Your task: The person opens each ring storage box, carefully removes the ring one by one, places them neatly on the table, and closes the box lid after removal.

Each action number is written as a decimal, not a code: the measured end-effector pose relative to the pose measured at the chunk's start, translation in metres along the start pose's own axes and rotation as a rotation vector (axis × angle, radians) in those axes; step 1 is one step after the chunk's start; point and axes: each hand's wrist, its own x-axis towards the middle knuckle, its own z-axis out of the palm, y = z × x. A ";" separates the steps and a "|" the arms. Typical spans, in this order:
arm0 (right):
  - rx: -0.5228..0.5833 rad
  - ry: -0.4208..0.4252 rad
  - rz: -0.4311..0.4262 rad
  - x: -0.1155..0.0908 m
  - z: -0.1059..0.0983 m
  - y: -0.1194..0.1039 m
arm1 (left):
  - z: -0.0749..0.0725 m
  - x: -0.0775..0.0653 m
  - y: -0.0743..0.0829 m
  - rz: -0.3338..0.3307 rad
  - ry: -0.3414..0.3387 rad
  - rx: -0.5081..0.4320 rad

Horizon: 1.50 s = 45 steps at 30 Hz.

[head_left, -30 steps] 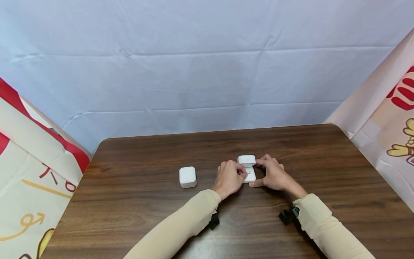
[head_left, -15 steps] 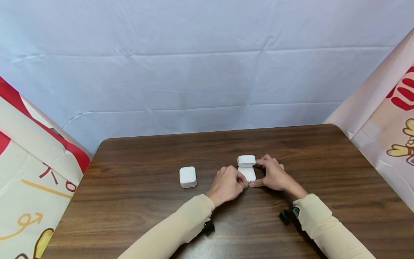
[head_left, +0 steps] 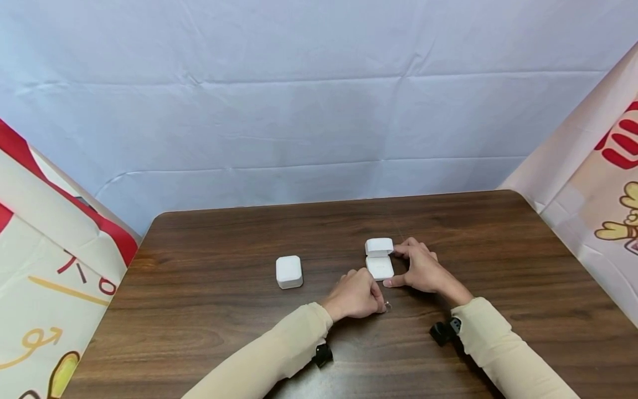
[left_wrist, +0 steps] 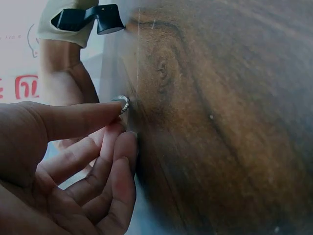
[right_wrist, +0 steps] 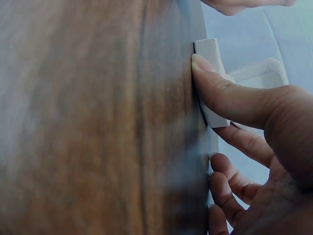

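Observation:
My left hand (head_left: pixel 356 295) pinches a small silver ring (head_left: pixel 388 306) between thumb and index finger, just above the table in front of the open white ring box (head_left: pixel 380 268). In the left wrist view the ring (left_wrist: pixel 125 104) sticks out past the thumb tip, its band set with sparkling stones. My right hand (head_left: pixel 421 268) steadies the ring box, thumb at its front corner and index finger near the back by the hinge. From the right wrist view, the thumb presses on the front of the box base (right_wrist: pixel 207 51), and the raised lid (right_wrist: pixel 264 76) stands behind.
A second white box (head_left: pixel 289 271), closed, sits on the wooden table (head_left: pixel 209 310) to the left of the hands. A pale cloth backdrop (head_left: pixel 299 122) hangs behind the table's far edge. Printed cloths hang at both sides.
My left hand has drawn the ring out of the box and brought it toward me, below the box's front edge. The right hand and both boxes have stayed in place.

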 end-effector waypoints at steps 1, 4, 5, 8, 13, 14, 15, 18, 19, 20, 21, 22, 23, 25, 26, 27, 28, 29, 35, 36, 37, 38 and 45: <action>-0.001 0.000 -0.001 0.000 0.000 0.000 | 0.000 0.001 0.000 -0.015 -0.001 0.000; -0.005 0.004 -0.002 0.001 -0.001 -0.001 | 0.001 0.002 0.001 -0.057 -0.004 0.003; -0.005 0.004 -0.003 0.001 -0.001 -0.001 | 0.001 0.002 0.001 -0.064 -0.006 0.005; -0.007 0.008 -0.006 0.001 -0.001 -0.001 | 0.001 0.002 0.002 -0.081 -0.007 0.004; -0.001 0.010 -0.011 0.001 0.000 0.000 | -0.004 0.002 -0.001 -0.098 0.025 -0.009; 0.001 0.011 -0.012 0.001 0.000 0.000 | -0.006 0.003 -0.002 -0.104 0.040 -0.010; 0.002 0.011 -0.012 0.001 0.000 0.000 | -0.008 0.004 -0.003 -0.109 0.054 -0.017; 0.004 0.007 -0.007 0.000 -0.001 -0.001 | -0.015 0.006 -0.008 -0.125 0.097 -0.038; 0.006 0.005 -0.003 0.000 -0.001 -0.001 | -0.018 0.007 -0.009 -0.129 0.115 -0.049; 0.007 0.003 0.000 0.000 -0.001 -0.002 | -0.022 0.008 -0.011 -0.135 0.131 -0.059; 0.007 0.000 0.003 0.000 -0.001 -0.002 | -0.025 0.008 -0.012 -0.141 0.148 -0.072; 0.009 -0.001 0.008 0.000 -0.001 -0.002 | -0.028 0.009 -0.013 -0.150 0.165 -0.080; 0.011 -0.003 0.011 0.000 -0.001 -0.002 | -0.032 0.010 -0.014 -0.160 0.183 -0.095; 0.015 -0.006 0.016 0.000 -0.001 -0.002 | -0.037 0.012 -0.016 -0.177 0.213 -0.125; 0.017 -0.006 0.018 0.000 -0.001 -0.002 | -0.039 0.013 -0.017 -0.183 0.222 -0.142; 0.019 -0.007 0.019 0.000 -0.001 -0.002 | -0.041 0.015 -0.019 -0.187 0.228 -0.166; 0.021 -0.008 0.022 0.000 -0.001 -0.002 | -0.042 0.017 -0.020 -0.186 0.229 -0.195; 0.024 -0.009 0.023 0.000 -0.001 -0.002 | -0.043 0.019 -0.022 -0.181 0.227 -0.233; 0.033 -0.009 0.014 0.000 -0.001 -0.002 | -0.042 0.034 -0.029 -0.198 0.161 -0.448; 0.032 -0.008 0.011 0.000 -0.001 -0.002 | -0.041 0.036 -0.030 -0.209 0.147 -0.470; 0.032 -0.006 0.011 0.000 -0.001 -0.002 | -0.040 0.039 -0.030 -0.220 0.133 -0.489; 0.033 -0.005 0.011 0.000 -0.001 -0.002 | -0.039 0.041 -0.031 -0.230 0.120 -0.504; 0.032 -0.003 0.014 0.000 -0.001 -0.003 | -0.032 0.054 -0.028 -0.256 0.061 -0.599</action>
